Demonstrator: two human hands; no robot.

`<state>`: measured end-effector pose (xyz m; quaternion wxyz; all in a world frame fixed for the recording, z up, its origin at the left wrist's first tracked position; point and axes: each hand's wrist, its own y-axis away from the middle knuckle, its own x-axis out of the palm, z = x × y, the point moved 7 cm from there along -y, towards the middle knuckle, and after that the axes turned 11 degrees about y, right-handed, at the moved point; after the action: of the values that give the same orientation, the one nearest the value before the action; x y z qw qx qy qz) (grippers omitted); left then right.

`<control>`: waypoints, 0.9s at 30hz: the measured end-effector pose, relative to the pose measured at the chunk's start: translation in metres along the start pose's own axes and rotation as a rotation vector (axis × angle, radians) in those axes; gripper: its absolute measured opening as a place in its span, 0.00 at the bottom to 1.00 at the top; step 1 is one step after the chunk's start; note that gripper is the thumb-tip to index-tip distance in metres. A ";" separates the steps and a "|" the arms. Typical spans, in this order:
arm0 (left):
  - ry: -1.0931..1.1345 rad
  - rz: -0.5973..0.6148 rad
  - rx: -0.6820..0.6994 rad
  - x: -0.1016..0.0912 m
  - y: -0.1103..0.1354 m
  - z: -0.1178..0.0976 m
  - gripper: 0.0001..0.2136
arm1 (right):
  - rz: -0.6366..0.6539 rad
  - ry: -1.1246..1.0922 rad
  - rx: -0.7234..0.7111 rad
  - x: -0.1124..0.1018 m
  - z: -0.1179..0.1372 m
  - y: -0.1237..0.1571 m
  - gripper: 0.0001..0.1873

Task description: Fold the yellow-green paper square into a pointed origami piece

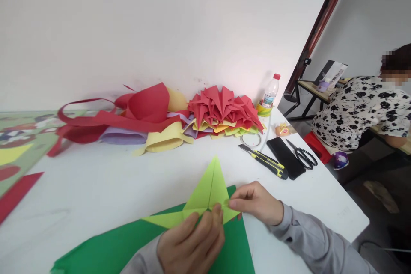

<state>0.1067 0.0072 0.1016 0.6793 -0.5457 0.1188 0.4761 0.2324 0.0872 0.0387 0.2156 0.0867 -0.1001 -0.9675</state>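
Note:
A light green folded paper [205, 186] lies on a dark green sheet [128, 244], its tall point directed away from me and a centre crease running down it. My left hand [195, 239] rests over the near part of the paper, its fingers curled together and gripping it around the middle of the fold. Part of the paper is hidden under this hand. At the paper's right edge, my right hand [255, 203] pinches the side flap between thumb and fingers. A narrow point of the paper sticks out to the left.
Behind lie red folded paper pieces [221, 102], rolled coloured paper [144, 109] and a bottle [270, 90]. To the right are a utility knife [265, 162], a black phone-like slab [284, 156] and scissors [303, 155]. Another person [356, 107] sits beyond the table's right edge.

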 end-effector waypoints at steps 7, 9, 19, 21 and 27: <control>0.151 -0.178 -0.211 -0.003 0.005 -0.006 0.17 | -0.155 0.041 -0.020 -0.013 -0.003 -0.002 0.27; 0.399 -0.241 -0.399 0.004 0.008 -0.001 0.08 | -0.227 0.047 -0.050 -0.023 -0.001 -0.002 0.27; 1.641 -0.948 -2.009 0.083 0.049 0.021 0.23 | -0.129 -0.065 -0.009 -0.006 -0.008 -0.001 0.27; 1.606 -0.960 -1.988 0.081 0.050 0.025 0.22 | -0.076 -0.131 0.019 -0.002 -0.009 -0.003 0.30; 1.447 -0.949 -1.982 0.075 0.061 0.031 0.19 | -0.068 -0.182 0.034 -0.007 -0.009 -0.006 0.32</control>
<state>0.0872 0.0697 0.0238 -0.1233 -0.9277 -0.1461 -0.3206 0.2377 0.0945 0.0294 0.1714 0.0057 -0.1329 -0.9762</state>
